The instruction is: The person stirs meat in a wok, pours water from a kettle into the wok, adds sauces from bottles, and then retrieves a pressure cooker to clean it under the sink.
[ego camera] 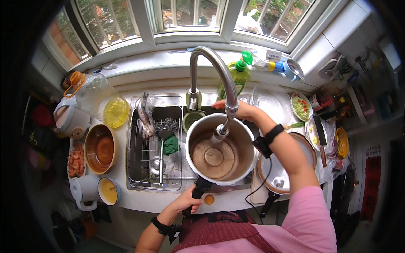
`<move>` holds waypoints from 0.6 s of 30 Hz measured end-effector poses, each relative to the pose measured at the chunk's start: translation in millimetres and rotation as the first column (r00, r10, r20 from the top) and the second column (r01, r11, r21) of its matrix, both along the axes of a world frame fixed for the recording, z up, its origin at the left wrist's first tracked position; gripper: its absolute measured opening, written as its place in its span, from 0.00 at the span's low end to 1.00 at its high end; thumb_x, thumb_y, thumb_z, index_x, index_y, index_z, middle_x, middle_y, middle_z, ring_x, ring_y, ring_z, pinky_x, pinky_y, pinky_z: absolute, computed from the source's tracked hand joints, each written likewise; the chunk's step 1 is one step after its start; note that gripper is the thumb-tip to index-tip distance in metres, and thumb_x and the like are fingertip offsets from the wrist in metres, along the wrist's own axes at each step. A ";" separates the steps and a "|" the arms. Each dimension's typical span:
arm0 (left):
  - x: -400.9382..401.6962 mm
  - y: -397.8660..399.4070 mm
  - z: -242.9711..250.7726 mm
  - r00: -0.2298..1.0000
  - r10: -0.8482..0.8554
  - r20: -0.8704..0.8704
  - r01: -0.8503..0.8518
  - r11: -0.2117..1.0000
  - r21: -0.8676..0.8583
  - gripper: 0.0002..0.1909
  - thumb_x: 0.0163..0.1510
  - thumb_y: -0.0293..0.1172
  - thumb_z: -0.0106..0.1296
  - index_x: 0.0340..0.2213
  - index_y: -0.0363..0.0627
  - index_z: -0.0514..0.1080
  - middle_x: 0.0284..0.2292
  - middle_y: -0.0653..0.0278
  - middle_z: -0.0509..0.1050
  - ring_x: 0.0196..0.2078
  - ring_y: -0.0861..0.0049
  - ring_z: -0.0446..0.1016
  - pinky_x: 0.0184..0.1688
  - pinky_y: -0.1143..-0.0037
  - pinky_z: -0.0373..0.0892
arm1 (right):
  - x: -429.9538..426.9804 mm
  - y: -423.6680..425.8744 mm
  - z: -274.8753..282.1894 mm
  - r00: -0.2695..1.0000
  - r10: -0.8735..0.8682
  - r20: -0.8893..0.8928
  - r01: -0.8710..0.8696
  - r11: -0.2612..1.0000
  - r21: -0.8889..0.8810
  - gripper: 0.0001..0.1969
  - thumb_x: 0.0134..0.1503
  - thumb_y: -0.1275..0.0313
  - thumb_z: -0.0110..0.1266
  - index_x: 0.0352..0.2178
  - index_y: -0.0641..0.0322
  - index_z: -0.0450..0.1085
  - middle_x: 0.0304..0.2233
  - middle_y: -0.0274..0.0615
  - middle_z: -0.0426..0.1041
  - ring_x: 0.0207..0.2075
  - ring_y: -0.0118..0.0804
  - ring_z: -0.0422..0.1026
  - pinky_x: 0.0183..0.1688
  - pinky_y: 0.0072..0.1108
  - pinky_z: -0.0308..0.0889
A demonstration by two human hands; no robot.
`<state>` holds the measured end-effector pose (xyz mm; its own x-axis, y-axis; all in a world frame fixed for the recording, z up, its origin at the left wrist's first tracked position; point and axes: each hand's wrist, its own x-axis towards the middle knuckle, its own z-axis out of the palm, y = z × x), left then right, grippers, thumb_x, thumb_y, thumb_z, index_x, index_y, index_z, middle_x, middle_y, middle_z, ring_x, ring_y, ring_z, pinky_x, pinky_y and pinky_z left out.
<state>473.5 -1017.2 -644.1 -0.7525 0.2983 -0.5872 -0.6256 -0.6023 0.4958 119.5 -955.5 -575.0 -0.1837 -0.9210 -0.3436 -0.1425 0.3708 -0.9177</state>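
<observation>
My left hand (189,200) grips the black handle (200,190) of a deep metal pressure cooker pot (221,151) under the faucet. Water falls from the spray head of the curved metal faucet (218,63) into the pot, whose inner base looks stained brown. Behind the pot's far rim is my right hand (235,110), its fingers stretched out near the faucet base and partly hidden by the spout; whether it touches anything I cannot tell. A green pump bottle (239,74) stands just beyond it. A metal-rimmed lid (278,167) with a black handle lies right of the pot.
The left basin's wire rack (142,164) holds a ladle (161,158), a green cloth (171,145) and bagged fish (145,123). Left are an oil jug (101,98), a brown bowl (100,148) and a beaten-egg bowl (109,190). A cleaver (320,132) rests on a plate at right.
</observation>
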 end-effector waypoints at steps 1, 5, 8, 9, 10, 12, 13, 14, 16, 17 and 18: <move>-2.7 -0.2 -0.5 1.000 -0.017 -0.001 0.017 1.000 0.004 0.28 0.41 0.15 0.46 0.43 0.48 0.50 0.15 0.68 0.59 0.11 0.85 0.58 0.11 0.83 0.57 | -0.4 11.7 4.1 0.992 0.070 -0.104 -0.067 0.997 0.029 0.32 0.37 0.86 0.45 0.48 0.53 0.58 0.40 0.38 0.67 0.41 0.28 0.64 0.42 0.20 0.59; -10.7 -1.6 -0.4 0.999 -0.039 -0.017 0.039 0.999 0.009 0.27 0.42 0.15 0.46 0.43 0.48 0.50 0.15 0.68 0.59 0.11 0.85 0.57 0.11 0.82 0.56 | 38.9 39.5 10.9 0.993 0.051 0.109 -0.061 0.994 0.089 0.29 0.39 0.86 0.50 0.46 0.59 0.57 0.42 0.37 0.64 0.44 0.28 0.62 0.44 0.19 0.60; -16.7 0.2 2.9 0.997 -0.064 -0.038 0.065 0.998 0.020 0.26 0.41 0.15 0.46 0.42 0.49 0.51 0.15 0.68 0.59 0.11 0.85 0.57 0.11 0.82 0.56 | 57.1 39.3 -24.2 0.970 -0.174 -0.171 0.161 0.983 -0.085 0.16 0.39 0.83 0.53 0.34 0.61 0.65 0.29 0.33 0.68 0.33 0.25 0.67 0.35 0.16 0.63; -16.7 0.1 3.4 0.997 -0.064 -0.039 0.065 0.998 0.023 0.26 0.41 0.15 0.46 0.41 0.49 0.51 0.15 0.68 0.58 0.11 0.85 0.57 0.11 0.82 0.56 | 65.3 34.0 -26.4 0.934 -0.262 -0.242 0.250 0.965 -0.080 0.13 0.39 0.82 0.54 0.30 0.61 0.66 0.27 0.32 0.68 0.31 0.25 0.67 0.33 0.15 0.63; -16.3 -0.2 4.0 0.997 -0.064 -0.041 0.065 0.998 0.026 0.25 0.41 0.15 0.46 0.40 0.49 0.51 0.15 0.68 0.58 0.11 0.85 0.57 0.11 0.82 0.56 | 72.3 31.2 -27.2 0.875 -0.304 -0.377 0.265 0.952 -0.153 0.10 0.37 0.79 0.55 0.26 0.61 0.65 0.23 0.31 0.68 0.27 0.23 0.67 0.30 0.15 0.63; -16.2 0.2 4.8 0.996 -0.073 -0.043 0.074 0.997 0.037 0.25 0.41 0.15 0.46 0.40 0.48 0.51 0.15 0.68 0.58 0.11 0.85 0.57 0.10 0.82 0.56 | 80.2 26.7 -29.2 0.844 -0.390 -0.368 0.384 0.919 -0.095 0.12 0.35 0.76 0.57 0.25 0.60 0.66 0.22 0.32 0.68 0.25 0.25 0.67 0.29 0.16 0.62; -16.2 0.8 5.4 0.996 -0.076 -0.048 0.079 0.996 0.052 0.25 0.41 0.15 0.46 0.40 0.48 0.51 0.15 0.67 0.58 0.11 0.85 0.57 0.10 0.82 0.56 | 80.5 25.4 -31.1 0.841 -0.436 -0.320 0.442 0.895 -0.060 0.12 0.34 0.74 0.58 0.25 0.59 0.66 0.21 0.34 0.69 0.26 0.27 0.68 0.31 0.17 0.62; -16.1 1.6 6.3 0.995 -0.087 -0.049 0.089 0.995 0.050 0.25 0.41 0.15 0.46 0.40 0.48 0.51 0.15 0.67 0.58 0.11 0.85 0.57 0.10 0.82 0.56 | 81.3 25.8 -32.3 0.836 -0.446 -0.321 0.451 0.890 -0.063 0.12 0.34 0.74 0.58 0.25 0.59 0.66 0.21 0.34 0.69 0.26 0.27 0.68 0.31 0.17 0.62; -15.3 2.8 6.3 0.993 -0.092 -0.070 0.094 0.995 0.034 0.25 0.41 0.15 0.46 0.40 0.48 0.50 0.15 0.67 0.59 0.11 0.85 0.57 0.10 0.82 0.56 | 84.6 25.3 -27.9 0.916 -0.366 -0.166 0.361 0.931 -0.060 0.09 0.40 0.73 0.56 0.25 0.57 0.64 0.21 0.29 0.68 0.21 0.22 0.66 0.23 0.15 0.62; -15.3 2.7 6.4 0.993 -0.097 -0.073 0.100 0.994 0.035 0.25 0.41 0.15 0.46 0.40 0.48 0.50 0.15 0.67 0.59 0.11 0.85 0.57 0.10 0.82 0.56 | 84.1 28.0 -24.2 0.913 -0.371 -0.169 0.366 0.929 -0.059 0.09 0.40 0.73 0.56 0.25 0.57 0.64 0.21 0.29 0.68 0.21 0.22 0.66 0.23 0.15 0.62; -12.7 0.8 5.3 0.993 -0.093 -0.069 0.095 0.995 0.028 0.26 0.41 0.15 0.46 0.40 0.48 0.50 0.15 0.67 0.59 0.11 0.85 0.57 0.10 0.82 0.56 | 89.4 24.8 -6.7 0.943 -0.329 -0.054 0.333 0.935 0.125 0.09 0.41 0.72 0.56 0.26 0.57 0.64 0.21 0.29 0.68 0.22 0.22 0.66 0.23 0.15 0.63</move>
<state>460.7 -1016.5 -638.8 -0.7579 0.3872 -0.5250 -0.6459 -0.5584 0.5206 208.8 -930.7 -581.7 -0.4830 -0.7538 -0.4456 -0.0192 0.5179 -0.8552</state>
